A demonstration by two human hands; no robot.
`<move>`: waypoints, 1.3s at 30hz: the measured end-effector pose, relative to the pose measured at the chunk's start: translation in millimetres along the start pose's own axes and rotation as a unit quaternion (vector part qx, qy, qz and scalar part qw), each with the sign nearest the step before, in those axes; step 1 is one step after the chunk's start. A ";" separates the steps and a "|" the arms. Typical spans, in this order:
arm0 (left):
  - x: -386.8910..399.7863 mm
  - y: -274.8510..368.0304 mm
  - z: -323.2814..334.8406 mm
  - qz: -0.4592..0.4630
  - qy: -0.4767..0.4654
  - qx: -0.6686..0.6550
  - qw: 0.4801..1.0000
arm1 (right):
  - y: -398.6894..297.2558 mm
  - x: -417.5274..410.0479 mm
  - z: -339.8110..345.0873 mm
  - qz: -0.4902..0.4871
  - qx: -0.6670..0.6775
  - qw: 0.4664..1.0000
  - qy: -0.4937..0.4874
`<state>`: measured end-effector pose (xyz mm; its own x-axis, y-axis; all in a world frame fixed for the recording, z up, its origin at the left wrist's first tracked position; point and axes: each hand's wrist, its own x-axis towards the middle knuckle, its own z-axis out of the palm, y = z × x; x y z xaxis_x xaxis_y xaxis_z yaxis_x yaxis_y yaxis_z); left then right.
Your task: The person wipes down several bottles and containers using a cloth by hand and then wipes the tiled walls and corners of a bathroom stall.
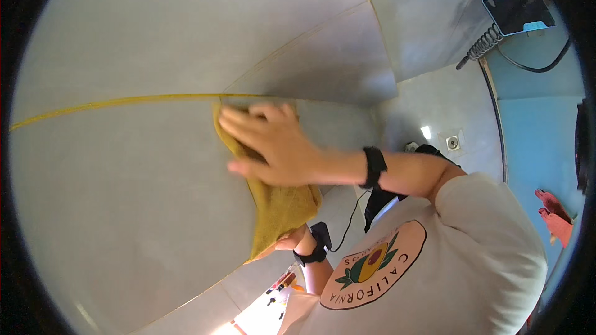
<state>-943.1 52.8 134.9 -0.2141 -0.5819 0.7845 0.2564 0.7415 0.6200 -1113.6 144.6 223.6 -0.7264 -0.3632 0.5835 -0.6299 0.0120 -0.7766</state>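
Observation:
A yellow cloth (279,204) lies against a grey tiled surface (139,186) with yellow grout lines. My right hand (274,144), slightly blurred, presses the cloth's upper part onto the tile with its fingers pointing left. A black band (374,167) circles that wrist. Lower down, my left hand (291,240) holds the cloth's bottom edge, and most of its fingers are hidden behind the fabric. Its wrist wears a black strap with a small dark device (320,237).
Grey wall tiles (186,37) rise beyond the yellow grout line. To the right are a floor drain (452,143), a dark shelf (519,15), a coiled hose (485,43) and pink gloves (556,218). A thin black cable (350,223) runs near my left wrist.

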 end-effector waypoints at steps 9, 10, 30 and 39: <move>-12.9 -25.9 -31.5 -0.043 0.007 -0.038 0.998 | 0.2 -9.8 1.0 -0.010 0.060 0.998 -0.006; -17.0 -31.9 -35.8 -0.044 0.009 -0.042 0.998 | 6.1 1.0 -2.6 -0.010 0.037 0.999 -0.008; 13.5 29.7 43.4 -0.007 0.024 -0.019 1.000 | 20.6 10.9 5.6 -0.035 0.033 0.995 0.092; -7.6 -26.1 -26.1 -0.249 -0.034 -0.308 0.918 | -3.9 -16.7 0.0 -0.030 0.073 0.997 0.011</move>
<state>-923.6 29.2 113.0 -0.5015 -0.7598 0.4138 0.5914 0.0480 0.8049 -1099.0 150.6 216.9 -0.6953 -0.3395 0.6334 -0.6265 -0.1457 -0.7657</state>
